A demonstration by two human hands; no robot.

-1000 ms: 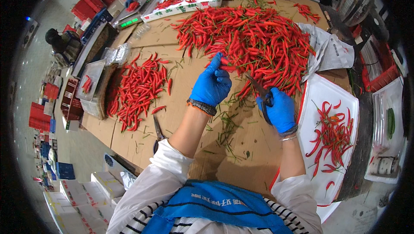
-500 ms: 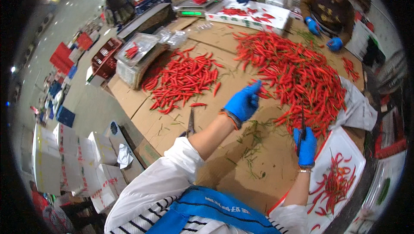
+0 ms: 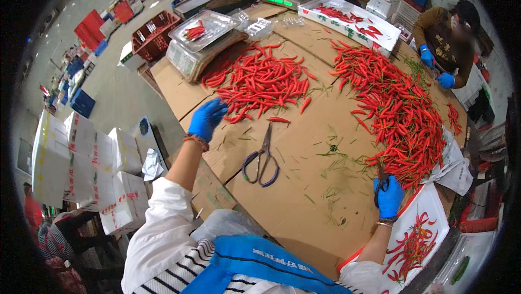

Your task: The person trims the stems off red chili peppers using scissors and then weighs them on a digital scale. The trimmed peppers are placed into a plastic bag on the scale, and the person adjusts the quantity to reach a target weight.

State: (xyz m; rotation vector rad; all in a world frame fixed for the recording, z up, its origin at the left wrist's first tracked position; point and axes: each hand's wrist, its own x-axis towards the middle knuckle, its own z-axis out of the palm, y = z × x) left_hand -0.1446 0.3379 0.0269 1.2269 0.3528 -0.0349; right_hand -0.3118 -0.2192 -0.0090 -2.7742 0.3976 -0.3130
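My left hand [image 3: 206, 120], in a blue glove, is at the near left edge of a smaller pile of red chili peppers [image 3: 266, 82]. Its fingers are stretched out, and no pepper shows in them. At the right, my gloved right hand [image 3: 389, 199] is closed around dark-handled scissors [image 3: 381, 181], whose blades are partly lost against the peppers. Just beyond it spreads a larger heap of red chili peppers [image 3: 391, 107] with green stems. A second pair of scissors [image 3: 262, 159] lies on the cardboard between my hands, blades pointing away from me.
Cut green stems [image 3: 331, 177] litter the cardboard tabletop [image 3: 293, 212]. A scale [image 3: 198, 50] bearing a clear tray of peppers stands at the far left. Beside my right forearm is a white foam tray [image 3: 434, 207] with thin peppers. Across the table, a gloved co-worker [image 3: 448, 44] handles stems.
My left hand has moved left, from beside the large heap to the smaller pile, uncovering the scissors on the table. My right hand still grips its scissors. The whole view has shifted.
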